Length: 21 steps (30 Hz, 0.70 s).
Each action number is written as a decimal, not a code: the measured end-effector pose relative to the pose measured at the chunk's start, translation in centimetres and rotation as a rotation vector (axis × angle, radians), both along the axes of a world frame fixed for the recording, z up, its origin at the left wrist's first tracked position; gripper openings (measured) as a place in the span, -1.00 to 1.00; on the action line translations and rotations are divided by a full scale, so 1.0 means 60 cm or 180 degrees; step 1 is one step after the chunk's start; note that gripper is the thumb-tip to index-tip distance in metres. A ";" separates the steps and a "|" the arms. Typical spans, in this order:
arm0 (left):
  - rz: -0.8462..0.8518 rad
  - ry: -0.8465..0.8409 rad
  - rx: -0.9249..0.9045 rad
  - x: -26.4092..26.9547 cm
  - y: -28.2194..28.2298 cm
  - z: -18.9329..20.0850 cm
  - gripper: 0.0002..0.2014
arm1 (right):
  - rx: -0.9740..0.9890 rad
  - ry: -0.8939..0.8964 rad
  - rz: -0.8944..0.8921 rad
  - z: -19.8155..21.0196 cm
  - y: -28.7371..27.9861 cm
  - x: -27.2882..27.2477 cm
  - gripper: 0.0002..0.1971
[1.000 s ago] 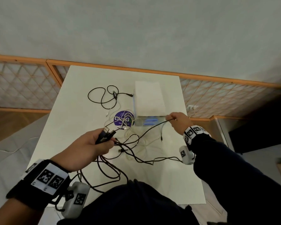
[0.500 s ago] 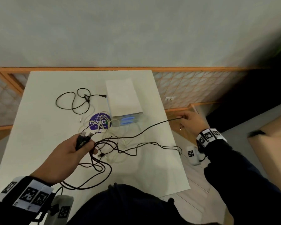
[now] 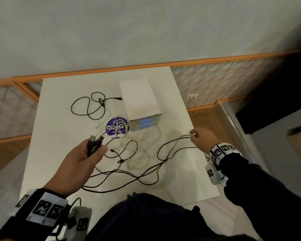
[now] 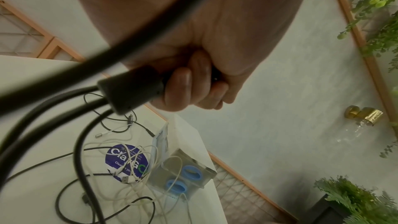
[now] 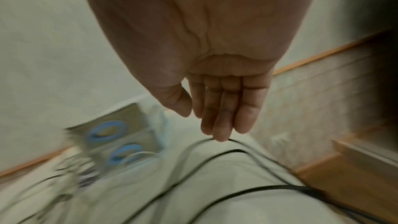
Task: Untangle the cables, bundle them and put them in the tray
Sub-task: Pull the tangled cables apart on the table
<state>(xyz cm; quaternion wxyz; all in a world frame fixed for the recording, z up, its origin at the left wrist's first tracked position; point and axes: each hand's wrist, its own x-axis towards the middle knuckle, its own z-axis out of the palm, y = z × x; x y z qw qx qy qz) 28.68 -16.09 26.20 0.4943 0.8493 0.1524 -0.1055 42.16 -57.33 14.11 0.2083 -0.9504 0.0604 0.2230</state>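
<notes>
My left hand (image 3: 97,150) (image 4: 189,84) is raised over the table's near left and grips the plug ends (image 3: 94,141) (image 4: 131,89) of several black cables (image 3: 146,173). Those cables trail in loops across the white table (image 3: 59,153). My right hand (image 3: 194,135) (image 5: 215,122) is at the table's right edge with straight fingers; one fingertip touches a black cable loop (image 5: 226,152), gripping nothing. A tangle of white cables (image 3: 139,148) lies in the middle. The clear tray (image 3: 144,123) (image 4: 183,175) holds blue rings, with a white cover on top.
A separate black cable (image 3: 89,108) lies coiled at the back left. A round purple sticker (image 3: 117,126) sits beside the tray under white cable ends. A wooden lattice rail (image 3: 215,80) runs behind the table; the floor drops off right of the edge.
My right hand drew a black cable out to the right, past the table edge, then came back and straightened its fingers off it. My left hand kept its grip on the plugs.
</notes>
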 end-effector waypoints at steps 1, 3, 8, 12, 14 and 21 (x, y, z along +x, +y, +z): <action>0.0035 0.0006 -0.0037 0.000 -0.003 0.002 -0.73 | 0.0134 -0.0097 0.0225 0.013 0.030 -0.008 -0.70; 0.0165 0.0091 -0.0181 -0.005 0.002 0.001 -0.67 | 0.0444 -0.0117 0.0665 0.030 0.106 -0.020 -0.74; 0.0320 0.0248 -0.0286 -0.021 0.021 -0.009 -0.63 | 0.0585 -0.0103 0.1814 0.018 0.277 -0.040 -0.72; 0.0274 0.0229 -0.0151 -0.031 0.025 -0.011 -0.57 | 0.0146 0.0027 0.2587 -0.037 0.390 -0.058 -0.71; 0.0239 0.0276 -0.0133 -0.035 0.027 -0.016 -0.57 | -0.0275 0.0100 0.2867 -0.071 0.429 -0.063 -0.71; 0.0111 0.0363 -0.0273 -0.050 0.039 -0.034 -0.50 | -0.0891 0.0161 0.2527 -0.144 0.453 -0.065 -0.68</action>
